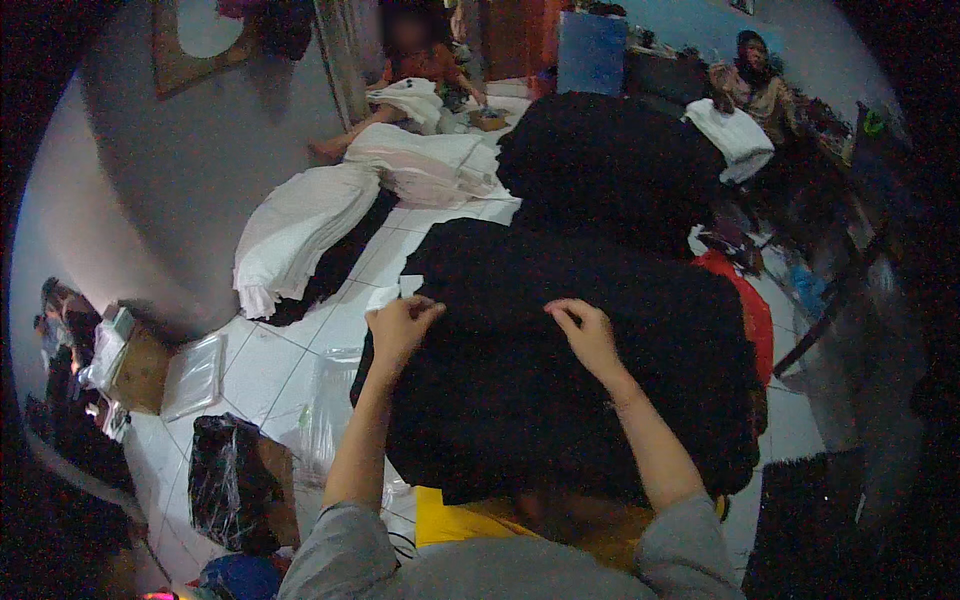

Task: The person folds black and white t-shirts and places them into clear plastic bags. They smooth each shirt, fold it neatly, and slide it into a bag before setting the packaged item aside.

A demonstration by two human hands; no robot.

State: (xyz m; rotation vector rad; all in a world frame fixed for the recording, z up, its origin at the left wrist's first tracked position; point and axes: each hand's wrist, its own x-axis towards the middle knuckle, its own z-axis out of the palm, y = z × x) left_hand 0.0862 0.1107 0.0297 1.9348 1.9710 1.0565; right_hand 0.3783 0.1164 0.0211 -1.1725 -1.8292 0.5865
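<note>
At the far left edge a cardboard box (140, 370) is seen against the curved wall, with a flat clear plastic bag (193, 377) lying on the white tiled floor (270, 360) just beside it. Lower down, a bundle wrapped in black plastic film (228, 480) is set near the person's left elbow. Further up, a stack of folded white cloth (295, 235) is laid across the tiles, with a dark piece partly tucked under its right edge. The left hand (400, 328) is raised in front of the person, its fingers closed in a pinch on the upper edge of a large black garment (560, 380). The garment is held up between both hands and is spread over the middle of the view, above a yellow item (470, 520) that shows below its lower edge. The right hand (585, 335) is likewise pinched on the same upper edge, well apart from the left. Behind the garment a tall heap of black cloth (600, 160) is piled, and a red piece (750, 305) shows at the garment's right side. At the upper right, folded white cloth (735, 135) rests on the dark heap.
</note>
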